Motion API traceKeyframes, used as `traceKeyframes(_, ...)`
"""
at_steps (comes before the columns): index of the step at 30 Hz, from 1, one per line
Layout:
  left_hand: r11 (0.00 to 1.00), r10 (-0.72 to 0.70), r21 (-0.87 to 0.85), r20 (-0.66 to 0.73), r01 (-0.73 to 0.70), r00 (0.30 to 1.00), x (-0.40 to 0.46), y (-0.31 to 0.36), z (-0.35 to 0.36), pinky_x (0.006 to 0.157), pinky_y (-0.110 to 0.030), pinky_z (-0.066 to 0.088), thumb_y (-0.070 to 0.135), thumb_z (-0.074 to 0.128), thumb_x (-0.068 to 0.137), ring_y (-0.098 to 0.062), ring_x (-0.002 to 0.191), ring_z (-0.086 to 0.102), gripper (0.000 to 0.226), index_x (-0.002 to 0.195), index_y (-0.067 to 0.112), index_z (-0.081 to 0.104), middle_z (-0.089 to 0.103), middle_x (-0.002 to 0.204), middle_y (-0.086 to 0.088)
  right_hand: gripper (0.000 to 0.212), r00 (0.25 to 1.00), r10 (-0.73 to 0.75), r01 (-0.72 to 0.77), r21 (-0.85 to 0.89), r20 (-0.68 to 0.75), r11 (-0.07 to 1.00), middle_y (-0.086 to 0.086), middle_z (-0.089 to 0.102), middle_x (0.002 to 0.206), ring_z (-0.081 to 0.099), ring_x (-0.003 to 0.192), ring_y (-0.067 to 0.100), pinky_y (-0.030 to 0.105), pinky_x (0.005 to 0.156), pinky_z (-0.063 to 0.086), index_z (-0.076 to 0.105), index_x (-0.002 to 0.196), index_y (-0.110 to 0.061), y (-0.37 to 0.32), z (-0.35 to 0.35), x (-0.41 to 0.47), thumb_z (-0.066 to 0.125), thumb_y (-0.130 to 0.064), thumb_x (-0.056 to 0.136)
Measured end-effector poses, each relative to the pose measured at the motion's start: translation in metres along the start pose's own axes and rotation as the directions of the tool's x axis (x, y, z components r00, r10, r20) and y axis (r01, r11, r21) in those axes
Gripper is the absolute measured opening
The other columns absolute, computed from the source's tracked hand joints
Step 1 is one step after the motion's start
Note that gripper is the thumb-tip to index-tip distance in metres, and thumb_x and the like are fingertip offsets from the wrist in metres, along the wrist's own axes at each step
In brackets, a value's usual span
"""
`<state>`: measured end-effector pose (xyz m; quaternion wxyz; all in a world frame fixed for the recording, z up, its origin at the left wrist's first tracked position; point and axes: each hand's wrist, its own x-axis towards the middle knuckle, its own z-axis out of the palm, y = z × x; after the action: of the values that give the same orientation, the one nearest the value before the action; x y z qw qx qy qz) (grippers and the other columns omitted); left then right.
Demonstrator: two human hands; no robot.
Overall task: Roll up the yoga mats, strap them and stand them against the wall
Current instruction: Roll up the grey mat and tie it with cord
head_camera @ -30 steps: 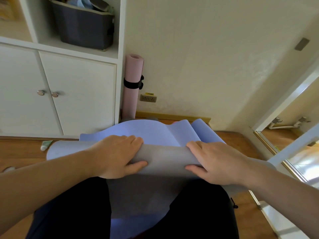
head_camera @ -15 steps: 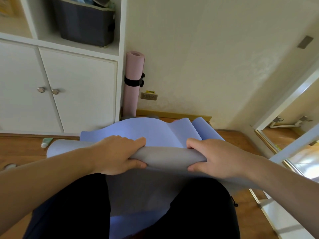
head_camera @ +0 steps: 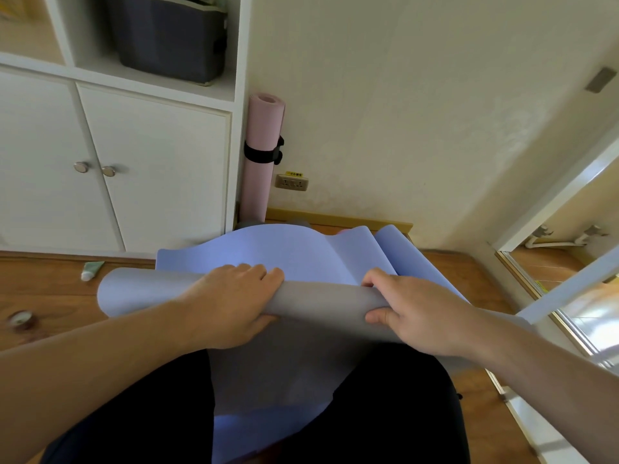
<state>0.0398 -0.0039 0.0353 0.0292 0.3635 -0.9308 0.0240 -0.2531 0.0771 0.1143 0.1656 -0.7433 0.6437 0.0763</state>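
Observation:
A blue-lavender yoga mat (head_camera: 294,252) lies on the wooden floor in front of my knees, with its near part rolled into a tube (head_camera: 321,301). My left hand (head_camera: 231,303) grips the tube left of centre, fingers over the top and thumb underneath. My right hand (head_camera: 415,313) grips it right of centre the same way. The unrolled far part is wavy and reaches the skirting. A pink rolled mat (head_camera: 259,152) with a black strap (head_camera: 263,155) stands upright against the wall beside the cabinet.
A white cabinet (head_camera: 134,169) with two knobbed doors stands at the left, with a dark bin (head_camera: 167,31) on its shelf. A small tube (head_camera: 92,269) and a tape roll (head_camera: 20,319) lie on the floor at the left. A wall socket (head_camera: 291,183) and a sliding door frame (head_camera: 562,289) are to the right.
Both hands have rolled the tube a little further away from me, with fingers curling more over its top. The view has tilted slightly.

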Motion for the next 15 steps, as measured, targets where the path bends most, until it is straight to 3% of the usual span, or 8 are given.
traceKeyframes(2,1.0,0.009,0.004,0.029,-0.009,1.0,0.004,-0.003,0.001,0.082,-0.04,0.051,0.058,0.04,0.104,-0.021,0.094,0.06,0.036,0.12,0.026,0.039,0.056,0.109,0.003,0.033,1.0,-0.005,0.005,-0.036,0.019,0.999,-0.015,0.059,0.096,0.06,0.089,0.007,0.027,0.074,0.045,0.037,0.111,-0.042,-0.001,-0.001,-0.003,0.062,-0.06,0.1)
traceKeyframes(4,0.999,0.032,-0.026,0.061,-0.03,0.998,0.008,-0.006,0.002,0.08,-0.039,0.05,0.058,0.041,0.104,-0.02,0.093,0.061,0.035,0.119,0.026,0.038,0.058,0.109,0.004,0.057,0.999,-0.004,0.009,-0.125,0.038,0.992,-0.015,0.057,0.095,0.059,0.086,0.007,0.03,0.073,0.048,0.034,0.118,-0.041,-0.003,-0.001,-0.004,0.071,-0.071,0.087)
traceKeyframes(6,0.994,0.043,-0.107,0.1,-0.032,0.994,0.011,-0.011,0.001,0.08,-0.036,0.051,0.06,0.047,0.102,-0.016,0.091,0.063,0.039,0.124,0.03,0.035,0.062,0.109,0.008,0.068,0.999,0.011,-0.005,-0.176,0.03,0.984,-0.013,0.056,0.09,0.058,0.08,0.006,0.03,0.068,0.047,0.029,0.118,-0.04,-0.004,0.0,-0.002,0.076,-0.072,0.081)
traceKeyframes(9,0.983,0.038,-0.184,0.142,-0.011,0.989,0.012,-0.014,-0.003,0.079,-0.034,0.054,0.061,0.055,0.099,-0.011,0.085,0.063,0.044,0.125,0.036,0.029,0.063,0.106,0.012,0.051,0.999,0.029,-0.031,-0.131,-0.016,0.991,-0.011,0.057,0.086,0.058,0.076,0.007,0.03,0.066,0.047,0.031,0.102,-0.039,0.0,-0.002,0.003,0.073,-0.065,0.088)
traceKeyframes(15,0.984,-0.023,-0.17,0.13,0.045,0.991,0.01,-0.007,0.0,0.086,-0.038,0.049,0.062,0.055,0.095,-0.016,0.094,0.057,0.036,0.111,0.034,0.039,0.053,0.105,0.011,0.037,0.988,-0.03,-0.001,-0.196,-0.154,0.981,-0.014,0.053,0.09,0.053,0.088,0.008,0.037,0.077,0.048,0.041,0.09,-0.038,0.002,0.006,0.01,0.067,-0.063,0.092)
